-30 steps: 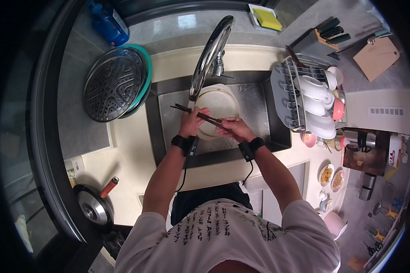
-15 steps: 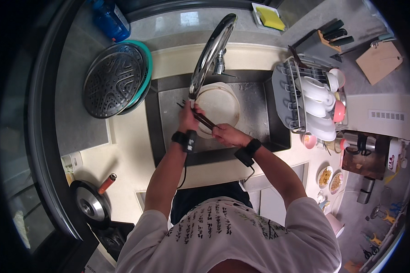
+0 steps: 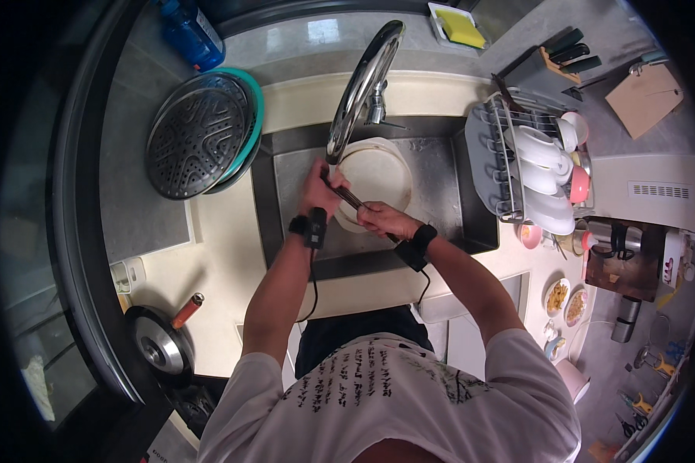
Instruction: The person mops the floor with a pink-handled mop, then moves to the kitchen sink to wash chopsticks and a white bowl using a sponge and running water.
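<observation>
Over the sink [image 3: 440, 185], a bundle of dark brown chopsticks [image 3: 348, 198] runs slantwise between my two hands. My left hand [image 3: 321, 190] is closed round their upper end, right under the spout of the chrome faucet [image 3: 355, 89]. Lower and to the right, my right hand [image 3: 386, 220] is closed on the other part of the bundle. Beneath them a round cream-white dish or basin [image 3: 386, 174] lies in the sink; part of it is hidden by the faucet and my hands. Whether water is running I cannot make out clearly.
Right of the sink stands a dish rack [image 3: 486, 162] with white bowls. At the left lean perforated steamer trays [image 3: 197, 139] and a blue bottle [image 3: 193, 38]. A lidded pan [image 3: 158, 347] sits lower left. A yellow sponge [image 3: 462, 29] and a knife block [image 3: 552, 65] are at the back.
My left hand has shifted slightly along the chopsticks, and their ends no longer stick out past it to the left. The right hand stays closed on them. The whole view has shifted a little.
</observation>
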Available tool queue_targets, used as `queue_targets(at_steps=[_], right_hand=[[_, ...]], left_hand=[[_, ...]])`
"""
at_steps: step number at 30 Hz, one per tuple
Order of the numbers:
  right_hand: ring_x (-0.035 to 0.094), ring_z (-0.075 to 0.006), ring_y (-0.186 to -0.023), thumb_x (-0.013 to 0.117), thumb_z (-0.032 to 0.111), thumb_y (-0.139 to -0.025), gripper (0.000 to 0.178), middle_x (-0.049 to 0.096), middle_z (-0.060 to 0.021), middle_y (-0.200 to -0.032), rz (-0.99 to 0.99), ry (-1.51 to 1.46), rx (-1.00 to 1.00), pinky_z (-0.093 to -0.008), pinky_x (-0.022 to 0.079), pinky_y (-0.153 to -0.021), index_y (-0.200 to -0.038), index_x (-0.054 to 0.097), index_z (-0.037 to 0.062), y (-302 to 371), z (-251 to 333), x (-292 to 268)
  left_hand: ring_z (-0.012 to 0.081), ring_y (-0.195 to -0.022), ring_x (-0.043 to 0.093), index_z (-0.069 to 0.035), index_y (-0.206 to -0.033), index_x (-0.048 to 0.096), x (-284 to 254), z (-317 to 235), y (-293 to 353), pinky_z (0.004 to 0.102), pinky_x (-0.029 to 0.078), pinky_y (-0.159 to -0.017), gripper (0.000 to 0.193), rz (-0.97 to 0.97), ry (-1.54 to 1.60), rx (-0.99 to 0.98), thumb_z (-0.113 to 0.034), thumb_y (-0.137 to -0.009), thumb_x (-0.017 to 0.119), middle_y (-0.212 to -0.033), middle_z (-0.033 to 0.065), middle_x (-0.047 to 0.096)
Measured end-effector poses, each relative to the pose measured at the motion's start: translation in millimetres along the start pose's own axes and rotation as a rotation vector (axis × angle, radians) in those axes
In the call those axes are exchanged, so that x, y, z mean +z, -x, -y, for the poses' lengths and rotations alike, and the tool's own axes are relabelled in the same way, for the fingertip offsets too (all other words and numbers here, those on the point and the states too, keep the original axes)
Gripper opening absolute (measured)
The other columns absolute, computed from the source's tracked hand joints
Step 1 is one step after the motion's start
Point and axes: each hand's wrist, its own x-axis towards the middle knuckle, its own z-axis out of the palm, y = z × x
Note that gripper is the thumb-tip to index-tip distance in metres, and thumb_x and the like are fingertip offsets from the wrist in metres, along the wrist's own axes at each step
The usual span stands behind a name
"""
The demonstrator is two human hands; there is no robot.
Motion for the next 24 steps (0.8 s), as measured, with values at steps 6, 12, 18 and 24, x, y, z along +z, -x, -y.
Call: queue_targets(at_steps=[6,12,18,24], right_hand=[[0.037,-0.0044,-0.053,0.054,0.035,-0.102,0.024,0.043,0.0059,-0.070,0.075,-0.173,-0.018,-0.0221,0.030,-0.045,-0.098,0.054,0.0109,-26,5,2],[0.064,-0.0427,-0.104,0.058,0.016,-0.092,0.048,0.065,-0.0255,-0.116,-0.380,0.682,-0.572,-0.0464,0.051,-0.089,-0.135,0.043,0.0024,-76,10,23],[0.066,-0.0411,-0.091,0.050,0.031,-0.100,0.037,0.068,-0.0231,-0.100,-0.509,0.744,-0.435,-0.0456,0.053,-0.079,-0.125,0.050,0.0028,-83,27,36],[0.065,-0.0327,-0.081,0.045,0.034,-0.103,0.038,0.067,-0.0190,-0.088,-0.194,0.558,-0.299,-0.0425,0.050,-0.078,-0.106,0.062,-0.0005,-53,6,19]], left_hand=[[0.0127,-0.073,0.061,-0.004,-0.094,0.064,-12,35,21,0.0273,0.047,-0.064,0.035,-0.093,-0.855,0.258,-0.037,-0.101,0.053,-0.081,0.0026,0.065],[0.0229,-0.105,0.065,0.000,-0.105,0.063,-29,0,-5,0.0367,0.049,-0.099,0.023,0.020,-0.613,0.219,-0.022,-0.097,0.060,-0.110,0.0162,0.070],[0.0200,-0.089,0.066,-0.007,-0.092,0.060,-26,-11,0,0.0303,0.052,-0.080,0.025,-0.033,-0.635,0.199,-0.030,-0.101,0.054,-0.097,0.0094,0.071],[0.0140,-0.065,0.053,-0.011,-0.087,0.053,-24,-12,0,0.0294,0.044,-0.062,0.035,-0.042,-0.376,0.133,-0.043,-0.102,0.052,-0.070,-0.0009,0.050]])
